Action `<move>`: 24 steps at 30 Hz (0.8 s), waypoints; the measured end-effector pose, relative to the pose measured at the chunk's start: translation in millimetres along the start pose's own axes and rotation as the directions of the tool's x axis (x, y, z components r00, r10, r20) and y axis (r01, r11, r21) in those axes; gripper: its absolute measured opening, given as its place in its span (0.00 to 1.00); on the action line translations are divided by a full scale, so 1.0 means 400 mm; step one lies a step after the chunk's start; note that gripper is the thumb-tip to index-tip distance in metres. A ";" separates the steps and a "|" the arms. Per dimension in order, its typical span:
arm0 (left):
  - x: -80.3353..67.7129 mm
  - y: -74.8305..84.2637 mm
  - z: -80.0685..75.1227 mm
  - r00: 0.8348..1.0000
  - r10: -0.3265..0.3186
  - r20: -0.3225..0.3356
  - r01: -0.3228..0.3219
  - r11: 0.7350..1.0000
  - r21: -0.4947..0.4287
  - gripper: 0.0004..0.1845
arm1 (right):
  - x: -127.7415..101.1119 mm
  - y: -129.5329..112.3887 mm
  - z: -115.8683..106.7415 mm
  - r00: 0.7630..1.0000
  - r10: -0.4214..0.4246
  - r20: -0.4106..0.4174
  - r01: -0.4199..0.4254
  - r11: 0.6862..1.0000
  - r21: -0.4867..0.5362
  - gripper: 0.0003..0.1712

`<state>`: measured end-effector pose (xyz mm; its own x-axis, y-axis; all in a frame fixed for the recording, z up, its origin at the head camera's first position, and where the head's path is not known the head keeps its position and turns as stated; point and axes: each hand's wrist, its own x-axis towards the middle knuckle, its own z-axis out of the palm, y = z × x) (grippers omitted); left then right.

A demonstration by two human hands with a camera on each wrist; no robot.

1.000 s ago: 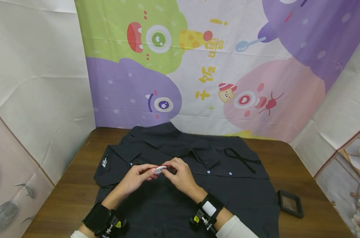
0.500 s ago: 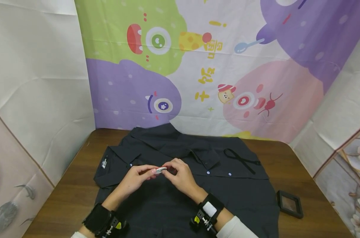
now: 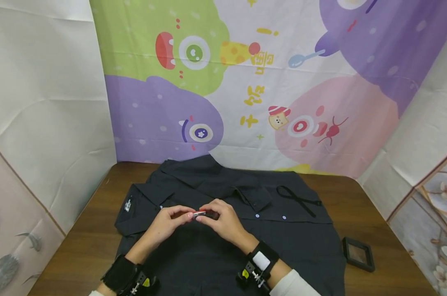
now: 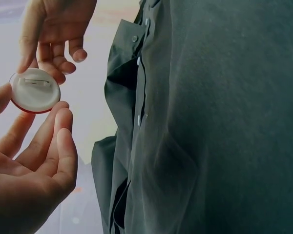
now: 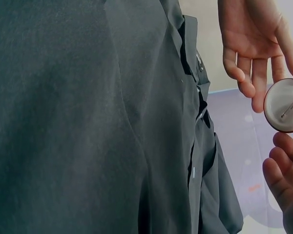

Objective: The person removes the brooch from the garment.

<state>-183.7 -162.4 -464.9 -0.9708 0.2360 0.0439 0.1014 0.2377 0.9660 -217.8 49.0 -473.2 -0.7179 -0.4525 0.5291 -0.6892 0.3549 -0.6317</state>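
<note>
A round pin badge [image 3: 199,213] is held between both hands, just above the dark shirt [image 3: 268,255]. It is seen almost edge-on in the head view. In the left wrist view the badge [image 4: 36,97] shows its pale back, with a metal pin across it and a red rim. My left hand [image 3: 167,222] pinches its left edge by thumb and fingers. My right hand [image 3: 223,220] pinches the other side, thumb in front. In the right wrist view the badge [image 5: 279,100] is partly covered by a thumb, and the pin lies slantwise on its back.
The shirt lies spread on a brown wooden table [image 3: 79,246], with a collar, pale buttons and a black cord [image 3: 297,200] on it. A small black frame [image 3: 359,254] lies right of the shirt. A cartoon cloth [image 3: 245,152] hangs behind.
The badge has tilted from showing its pale face to nearly edge-on. My right thumb has shifted slightly left along it. The head view has shifted a little; the shirt stays put.
</note>
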 end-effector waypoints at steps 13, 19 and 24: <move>0.001 0.002 -0.002 1.000 -0.014 -0.017 0.014 0.999 0.035 0.16 | -0.002 0.001 0.000 1.000 -0.009 0.003 0.009 0.999 0.031 0.12; 0.000 0.005 -0.002 1.000 -0.023 -0.017 0.023 0.999 0.036 0.17 | -0.003 0.000 0.002 1.000 -0.007 0.003 0.007 0.999 0.043 0.10; -0.001 0.005 -0.002 1.000 -0.028 -0.013 0.028 0.999 0.023 0.17 | -0.002 0.002 0.005 1.000 -0.016 -0.003 0.016 0.999 0.051 0.09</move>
<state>-183.2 -162.8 -462.8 -0.9759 0.2172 0.0204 0.0792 0.2656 0.9608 -217.5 48.0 -475.4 -0.7070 -0.4554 0.5411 -0.6950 0.3057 -0.6508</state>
